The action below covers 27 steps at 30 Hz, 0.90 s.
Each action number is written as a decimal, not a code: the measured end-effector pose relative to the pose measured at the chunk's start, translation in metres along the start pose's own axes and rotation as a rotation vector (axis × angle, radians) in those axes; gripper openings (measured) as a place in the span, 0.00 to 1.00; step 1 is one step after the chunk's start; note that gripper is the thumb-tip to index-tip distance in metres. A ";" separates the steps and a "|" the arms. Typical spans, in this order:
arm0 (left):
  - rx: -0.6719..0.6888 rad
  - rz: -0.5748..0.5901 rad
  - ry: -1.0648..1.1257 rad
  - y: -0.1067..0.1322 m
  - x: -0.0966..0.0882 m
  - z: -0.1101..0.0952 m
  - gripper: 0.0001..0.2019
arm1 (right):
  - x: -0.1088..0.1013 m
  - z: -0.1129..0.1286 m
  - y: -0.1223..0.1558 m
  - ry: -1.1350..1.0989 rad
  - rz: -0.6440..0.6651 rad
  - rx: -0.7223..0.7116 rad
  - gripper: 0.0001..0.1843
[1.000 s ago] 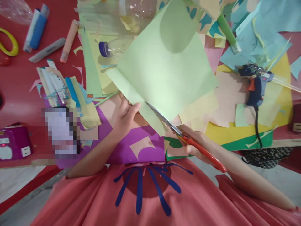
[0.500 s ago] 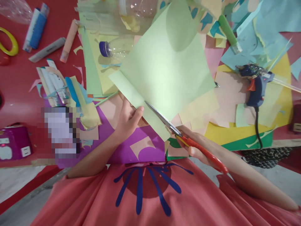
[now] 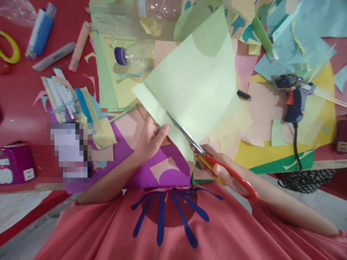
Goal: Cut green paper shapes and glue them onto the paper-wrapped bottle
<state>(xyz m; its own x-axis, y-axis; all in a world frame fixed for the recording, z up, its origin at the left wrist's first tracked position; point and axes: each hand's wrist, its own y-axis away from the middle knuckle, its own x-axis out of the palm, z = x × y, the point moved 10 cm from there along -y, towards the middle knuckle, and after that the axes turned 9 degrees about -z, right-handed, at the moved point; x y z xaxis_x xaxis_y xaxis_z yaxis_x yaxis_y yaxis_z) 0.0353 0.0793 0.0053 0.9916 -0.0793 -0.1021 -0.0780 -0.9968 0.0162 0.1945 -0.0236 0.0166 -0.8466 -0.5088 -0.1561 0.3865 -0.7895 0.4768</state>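
Note:
A folded light green paper sheet [image 3: 197, 83] is held up over the red table [image 3: 18, 94]. My left hand [image 3: 150, 139] pinches its lower left edge, thumb on top. My right hand [image 3: 222, 168] grips red-handled scissors [image 3: 214, 157]. Their silver blades lie across the sheet's lower edge, pointing up and left toward my left thumb.
Loose coloured papers cover the table. A blue glue gun [image 3: 294, 97] with a black cord lies at the right. A clear bottle with a purple cap [image 3: 132, 57], markers [image 3: 54, 57] and a green glue stick [image 3: 263, 38] lie further back. A purple sheet [image 3: 151, 169] lies under my hands.
The green sheet has turned and shifted right, uncovering a black pen cap on the papers. The scissors have moved slightly left along the sheet's edge.

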 end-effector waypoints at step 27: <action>-0.054 -0.016 0.066 -0.006 -0.004 0.002 0.22 | -0.004 -0.006 -0.002 -0.004 -0.087 -0.036 0.40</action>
<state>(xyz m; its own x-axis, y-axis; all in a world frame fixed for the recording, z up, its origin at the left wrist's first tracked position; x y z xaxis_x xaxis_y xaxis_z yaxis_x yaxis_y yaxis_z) 0.0315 0.0854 0.0032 0.9974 -0.0608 -0.0375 -0.0581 -0.9959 0.0690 0.1992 -0.0220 0.0114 -0.8791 -0.4364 -0.1918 0.3244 -0.8425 0.4300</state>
